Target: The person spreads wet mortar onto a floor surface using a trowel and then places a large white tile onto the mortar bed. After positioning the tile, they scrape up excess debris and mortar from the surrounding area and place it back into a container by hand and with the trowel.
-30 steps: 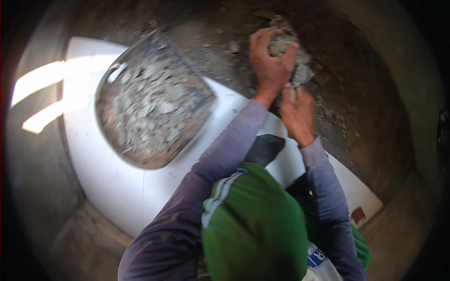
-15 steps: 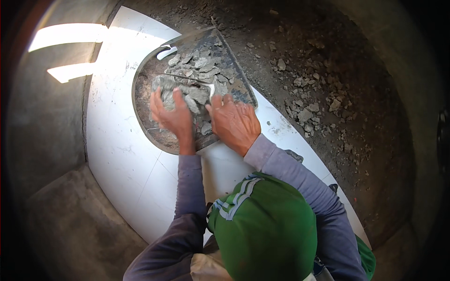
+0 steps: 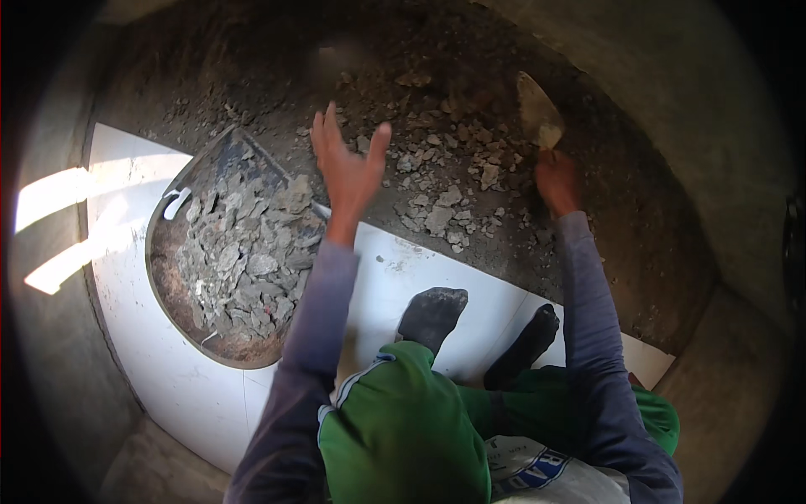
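Note:
My right hand (image 3: 560, 181), at the right over the dark ground, is closed around a trowel (image 3: 537, 107). Its pointed, dirt-smeared blade points away from me. My left hand (image 3: 347, 176) is open above the loose rubble, fingers spread and thumb apart, holding nothing. To its left lies a dark pan (image 3: 220, 160) with a rounded back and a straight far-right edge. A heap of grey broken chunks (image 3: 248, 252) fills most of it. Between my hands, more grey rubble (image 3: 438, 214) is scattered on the dirt.
White tiles (image 3: 395, 256) run under the pan and my feet, ending along the dirt strip (image 3: 277, 76). My dark-socked feet (image 3: 434, 317) rest near that edge. Grey walls stand at the left (image 3: 50, 336) and far right. A small blurred thing (image 3: 332, 57) shows beyond my left hand.
Both hands have left the pan and moved right over the dirt. My right hand now grips a trowel; my left has opened. The pan's heap looks fuller, and the view has swung right.

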Demonstrator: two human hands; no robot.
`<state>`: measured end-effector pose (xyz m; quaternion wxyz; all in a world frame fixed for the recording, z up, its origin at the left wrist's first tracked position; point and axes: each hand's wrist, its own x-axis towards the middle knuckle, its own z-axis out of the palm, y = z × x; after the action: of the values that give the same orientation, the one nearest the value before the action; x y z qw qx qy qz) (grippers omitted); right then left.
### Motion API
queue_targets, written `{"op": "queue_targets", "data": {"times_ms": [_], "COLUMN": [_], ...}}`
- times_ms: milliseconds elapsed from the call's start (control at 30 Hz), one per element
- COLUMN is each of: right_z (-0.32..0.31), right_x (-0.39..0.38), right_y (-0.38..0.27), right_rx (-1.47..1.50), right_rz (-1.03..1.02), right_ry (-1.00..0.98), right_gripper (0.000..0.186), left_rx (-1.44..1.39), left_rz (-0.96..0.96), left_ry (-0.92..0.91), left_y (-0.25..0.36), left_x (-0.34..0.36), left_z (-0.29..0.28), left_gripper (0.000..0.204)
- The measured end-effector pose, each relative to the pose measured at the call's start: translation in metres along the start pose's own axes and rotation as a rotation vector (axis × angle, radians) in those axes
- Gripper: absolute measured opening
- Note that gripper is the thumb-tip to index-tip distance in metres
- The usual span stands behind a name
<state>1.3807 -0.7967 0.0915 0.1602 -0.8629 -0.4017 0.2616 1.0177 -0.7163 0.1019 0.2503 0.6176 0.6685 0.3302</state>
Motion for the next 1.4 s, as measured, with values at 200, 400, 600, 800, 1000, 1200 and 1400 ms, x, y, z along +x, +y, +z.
{"op": "queue_targets", "data": {"times_ms": [200,400,600,800,1000,1200,1400], "right_z": [0.041,0.063,0.052,0.034,0.008,0.053,0.088], "right_x": [-0.013,-0.052,-0.093,-0.128,-0.16,-0.253,-0.278], "right_y": [-0.079,-0.084,-0.083,-0.101,-0.164,-0.252,-0.276], "right_rx": [0.142,0.15,0.332,0.295,0.259,0.211,0.117], "right_rz": [-0.066,-0.119,-0.058,-0.136,-0.395,-0.597,-1.132], "right_ry": [-0.131,-0.247,-0.285,-0.257,-0.198,-0.565,-0.327], "right_gripper": [0.039,0.041,0.04,0.04,0.044,0.038,0.03], "left_rx": [0.099,0.341,0.245,-0.138,-0.265,-0.103,0.577], "left_rz": [-0.067,-0.008,-0.031,-0.095,-0.022,-0.141,-0.481], "left_ry": [-0.097,-0.148,-0.105,0.101,0.394,0.655,0.41], "left_y": [0.016,0.055,0.063,0.069,0.084,-0.001,-0.068], "left_x": [0.075,0.028,-0.02,-0.034,-0.02,-0.053,-0.104], "left_z": [0.091,0.105,0.107,0.083,0.013,-0.147,-0.264], "left_gripper": [0.118,0.107,0.083,0.071,0.065,0.061,0.091]}}
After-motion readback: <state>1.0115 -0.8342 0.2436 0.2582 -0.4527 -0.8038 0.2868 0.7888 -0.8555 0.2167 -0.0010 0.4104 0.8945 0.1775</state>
